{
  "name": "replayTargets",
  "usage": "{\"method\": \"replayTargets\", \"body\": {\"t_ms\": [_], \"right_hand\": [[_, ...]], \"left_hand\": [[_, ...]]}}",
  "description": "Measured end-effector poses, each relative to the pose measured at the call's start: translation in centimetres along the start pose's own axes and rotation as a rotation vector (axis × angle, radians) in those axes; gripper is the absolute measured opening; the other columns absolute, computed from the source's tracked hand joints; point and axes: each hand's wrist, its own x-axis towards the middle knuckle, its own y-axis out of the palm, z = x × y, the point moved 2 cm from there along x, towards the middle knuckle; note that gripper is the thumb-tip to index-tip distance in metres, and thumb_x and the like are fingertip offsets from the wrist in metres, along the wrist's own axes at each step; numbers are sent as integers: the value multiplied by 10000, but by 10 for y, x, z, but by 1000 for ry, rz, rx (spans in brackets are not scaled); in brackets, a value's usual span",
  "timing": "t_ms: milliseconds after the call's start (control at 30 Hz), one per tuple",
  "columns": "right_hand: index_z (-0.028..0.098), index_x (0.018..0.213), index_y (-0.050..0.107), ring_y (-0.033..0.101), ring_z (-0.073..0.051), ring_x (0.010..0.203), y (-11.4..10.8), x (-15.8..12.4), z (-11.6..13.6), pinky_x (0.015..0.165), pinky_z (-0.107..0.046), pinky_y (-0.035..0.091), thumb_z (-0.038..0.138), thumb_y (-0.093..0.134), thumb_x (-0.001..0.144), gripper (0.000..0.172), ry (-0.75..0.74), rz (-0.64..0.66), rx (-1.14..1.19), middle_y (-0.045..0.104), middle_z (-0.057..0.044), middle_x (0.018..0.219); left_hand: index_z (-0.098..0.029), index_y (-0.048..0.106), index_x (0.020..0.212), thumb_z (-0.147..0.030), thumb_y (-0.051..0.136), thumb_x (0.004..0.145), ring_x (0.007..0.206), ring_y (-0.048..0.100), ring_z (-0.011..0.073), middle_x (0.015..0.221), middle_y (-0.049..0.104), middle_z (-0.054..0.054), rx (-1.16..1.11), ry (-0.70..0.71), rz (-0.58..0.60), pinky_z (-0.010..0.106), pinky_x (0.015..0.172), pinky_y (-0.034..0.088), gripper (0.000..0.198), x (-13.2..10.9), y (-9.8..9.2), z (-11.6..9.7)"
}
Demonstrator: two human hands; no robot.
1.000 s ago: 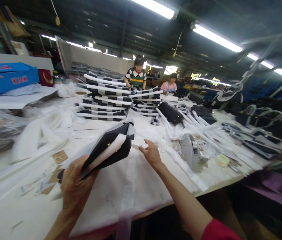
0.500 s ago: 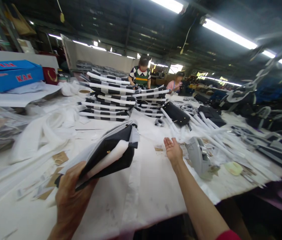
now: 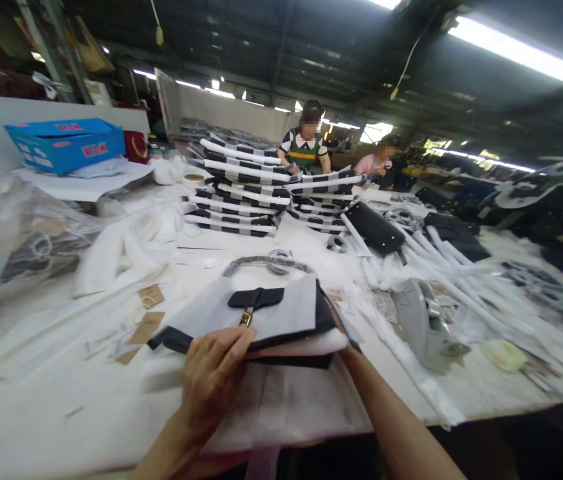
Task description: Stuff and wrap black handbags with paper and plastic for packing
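Your left hand (image 3: 217, 365) reaches from the lower left, back upward, fingers bent snugly over the near edge of the bag (image 3: 291, 310) at the frame's centre. Your right hand (image 3: 347, 353), its forearm slanting from the lower right, is mostly hidden behind the bag's right end; I cannot tell its grip.

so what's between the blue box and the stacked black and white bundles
In the head view, a dark red item, bunched white wrapping and a roll lie between the blue box and the stack.
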Motion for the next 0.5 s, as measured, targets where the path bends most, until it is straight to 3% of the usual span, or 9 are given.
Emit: {"method": "replayTargets", "body": {"t_ms": [167,267,367,433,500], "right_hand": [[182,866,662,690,-211,765,-74,13,-3,737,-390,604,610,696,653,479,123,-268,187,699,-48,788],[167,887,697,675,-192,765,-86,18,23,757,-356,577,508,756,639,426,87,-331,111,713,-48,821],[172,903,728,675,-188,767,-59,29,66,775,-331,547,456,702,732,333,-27,-101,-127,733,-46,848],[189,906,741,683,-176,768,-28,39,88,765,-297,531,404,633,805,260,-63,157,-332,741,-34,855],[210,883,750,691,-164,789,3,49,97,752,-259,513,329,605,836,193,-4,399,-629,748,-22,848]], "left_hand": [[-220,649,1168,-144,415,1000,1017,623,155,1058,725,35,-25,158,118,294,869,422,298,-16,10,-18],[-225,662,1148,-158,396,1013,1005,613,150,1057,720,21,-21,195,122,295,878,415,305,-17,13,-21],[-223,664,1149,-168,395,1017,1012,605,156,1072,713,20,-21,198,141,300,888,404,304,-16,17,-23],[-223,660,1161,-173,413,1012,1030,600,163,1087,708,26,-18,201,165,309,900,400,293,-16,20,-25],[-229,653,1179,-175,429,1006,1050,593,170,1105,702,30,-10,198,179,320,908,397,288,-17,23,-29]]}}
